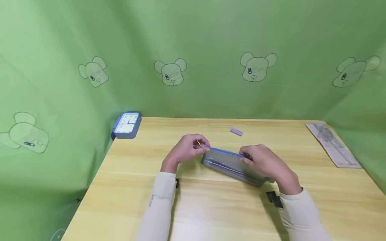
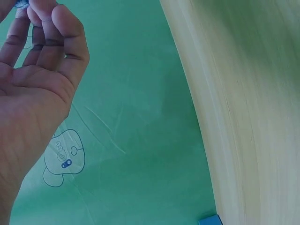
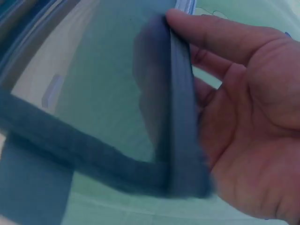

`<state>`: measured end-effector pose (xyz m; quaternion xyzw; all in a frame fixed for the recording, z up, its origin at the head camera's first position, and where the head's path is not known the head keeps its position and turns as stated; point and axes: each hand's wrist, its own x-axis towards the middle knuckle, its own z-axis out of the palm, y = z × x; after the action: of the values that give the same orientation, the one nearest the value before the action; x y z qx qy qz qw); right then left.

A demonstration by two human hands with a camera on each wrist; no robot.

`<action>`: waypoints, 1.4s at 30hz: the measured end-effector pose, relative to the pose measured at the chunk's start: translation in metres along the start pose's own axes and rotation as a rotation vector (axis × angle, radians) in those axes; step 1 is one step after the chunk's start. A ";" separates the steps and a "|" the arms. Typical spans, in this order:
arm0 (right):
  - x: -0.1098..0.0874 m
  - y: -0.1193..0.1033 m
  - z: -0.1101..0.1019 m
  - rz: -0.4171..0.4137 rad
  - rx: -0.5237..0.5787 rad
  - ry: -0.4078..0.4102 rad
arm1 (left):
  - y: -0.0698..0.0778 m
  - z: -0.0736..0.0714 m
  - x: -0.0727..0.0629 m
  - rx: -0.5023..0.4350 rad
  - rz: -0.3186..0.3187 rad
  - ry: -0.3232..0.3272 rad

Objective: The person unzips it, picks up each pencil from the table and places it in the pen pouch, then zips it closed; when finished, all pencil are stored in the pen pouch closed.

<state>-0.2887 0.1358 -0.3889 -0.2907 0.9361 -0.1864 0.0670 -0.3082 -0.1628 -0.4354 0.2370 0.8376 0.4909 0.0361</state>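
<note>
A see-through pencil case [image 1: 229, 165] with a blue zip edge is held up on its side over the table, long dark pens showing inside it. At the zip's left end, my left hand [image 1: 189, 147] pinches the edge between thumb and fingers. A bit of blue [image 2: 22, 3] shows at its fingertips in the left wrist view. My right hand [image 1: 265, 161] grips the same edge towards the other end. Seen from the right wrist, the thumb lies on the near side of the zip strip [image 3: 180, 108], and the fingers show through the clear wall behind it.
A small purple eraser [image 1: 236, 131] lies beyond the case. The blue alarm clock [image 1: 128, 124] stands at the table's far left corner. On the right side lies a flat pinkish sheet [image 1: 333, 145]. Green curtain [image 1: 211, 90] hangs around the wooden table [image 1: 129, 187].
</note>
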 end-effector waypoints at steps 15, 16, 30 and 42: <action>0.009 0.005 0.017 0.370 0.212 -0.209 | -0.002 -0.001 -0.001 0.020 -0.074 -0.113; 0.009 0.004 0.018 0.370 0.207 -0.219 | -0.002 -0.001 -0.003 0.023 -0.092 -0.132; 0.009 0.001 0.017 0.366 0.197 -0.308 | -0.002 -0.004 -0.003 0.071 -0.114 -0.210; -0.002 0.026 -0.003 0.255 0.184 -0.242 | -0.003 0.004 -0.002 0.060 -0.133 -0.210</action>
<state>-0.3009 0.1580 -0.3964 -0.1826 0.9295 -0.2246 0.2284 -0.3067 -0.1617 -0.4396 0.2322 0.8574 0.4344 0.1490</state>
